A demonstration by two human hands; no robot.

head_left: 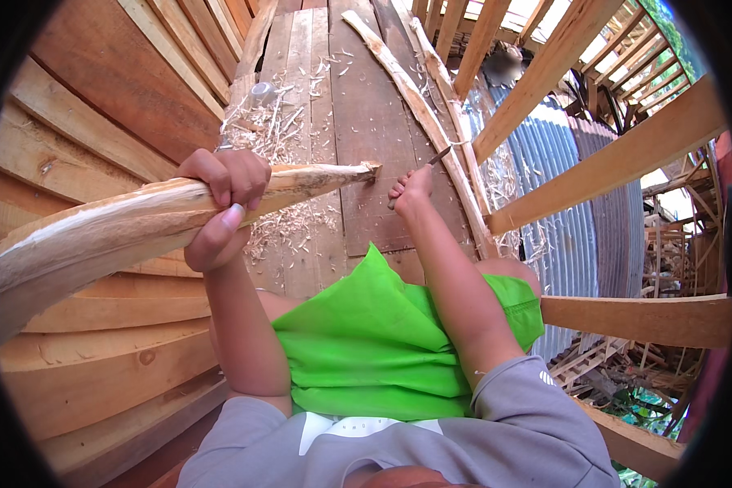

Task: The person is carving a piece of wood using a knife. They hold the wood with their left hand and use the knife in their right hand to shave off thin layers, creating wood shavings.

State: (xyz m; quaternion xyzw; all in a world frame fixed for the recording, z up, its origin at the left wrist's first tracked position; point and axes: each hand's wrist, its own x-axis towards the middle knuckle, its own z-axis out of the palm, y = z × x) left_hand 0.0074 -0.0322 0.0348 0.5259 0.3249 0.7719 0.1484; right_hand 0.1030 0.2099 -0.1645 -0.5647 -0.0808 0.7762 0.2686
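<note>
A long pale piece of wood [114,213] runs in from the left and tapers to a narrow tip over the floorboards. My left hand [225,203] is wrapped round it, thumb on the near side and fingers over the top. In my right hand [413,190], closed in a fist, is a knife [440,156] whose dark blade points up and to the right. The blade is apart from the wood, a little right of its tip. Part of the handle shows below the fist.
Curled wood shavings [281,130] litter the plank floor [374,98], around a small clear cup [262,93]. Two long peeled poles [415,102] lie along the right side. A board wall [98,114] rises at left; a slatted railing [610,183] stands at right above corrugated metal sheets [557,163].
</note>
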